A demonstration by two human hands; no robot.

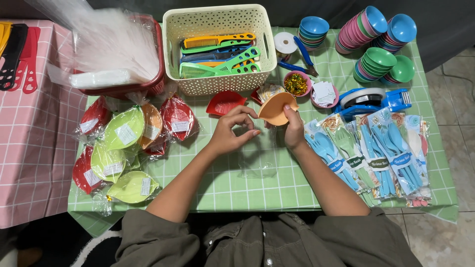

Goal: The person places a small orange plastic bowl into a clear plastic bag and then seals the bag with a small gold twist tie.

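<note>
Olive-green buttoned shirt, sleeves rolled up; forearms bare.

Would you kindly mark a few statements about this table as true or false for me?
1. The right hand holds an orange bowl. True.
2. The white basket holds spoons. False: it holds combs.
3. The left hand grips the red dish. False: the dish lies on the table beyond it, untouched.
4. Packs of blue and green cutlery lie to the person's right. True.
5. The tablecloth is green checked. True.
</note>
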